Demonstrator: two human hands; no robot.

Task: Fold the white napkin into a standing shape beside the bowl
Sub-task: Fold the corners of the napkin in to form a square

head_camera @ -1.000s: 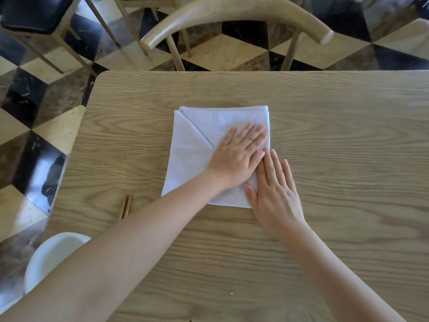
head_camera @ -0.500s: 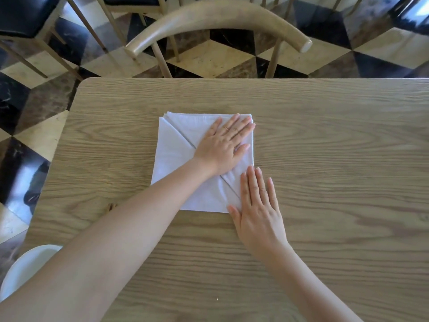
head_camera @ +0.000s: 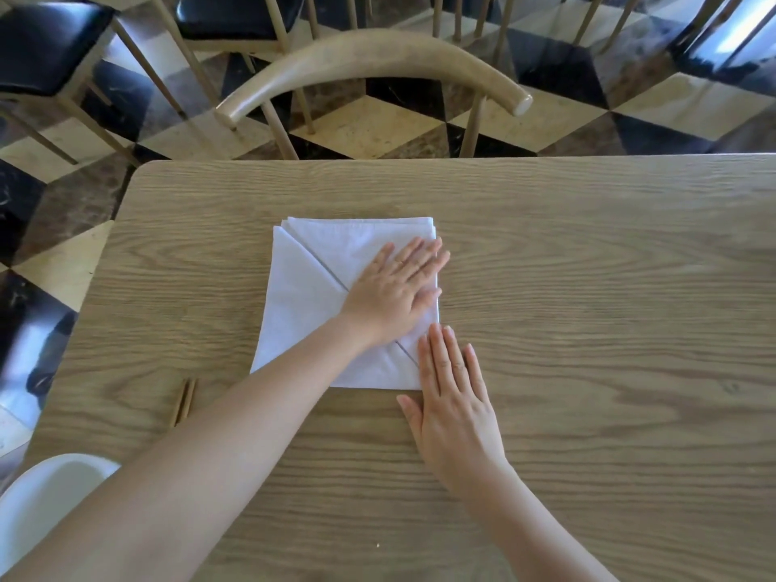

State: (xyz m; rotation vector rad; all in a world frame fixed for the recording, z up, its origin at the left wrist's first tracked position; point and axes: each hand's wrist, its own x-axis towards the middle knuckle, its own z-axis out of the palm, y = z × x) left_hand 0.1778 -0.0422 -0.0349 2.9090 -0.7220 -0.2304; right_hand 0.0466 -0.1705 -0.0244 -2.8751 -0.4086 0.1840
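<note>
The white napkin [head_camera: 313,304] lies flat on the wooden table [head_camera: 588,312], folded into a square with a diagonal flap across it. My left hand [head_camera: 394,291] presses flat on the flap's right part, fingers straight. My right hand [head_camera: 453,396] lies flat at the napkin's near right corner, its fingertips on the cloth and its palm on the wood. The white bowl [head_camera: 46,497] sits at the table's near left corner, partly behind my left forearm and cut off by the frame.
A pair of wooden chopsticks [head_camera: 183,402] lies left of my left forearm, between napkin and bowl. A wooden chair back [head_camera: 369,65] stands close behind the far table edge. More chairs stand on the checkered floor beyond.
My right hand has slid down toward me along the napkin's right edge to its near corner. My left hand stays pressed on the flap. The camera tilted up slightly.
</note>
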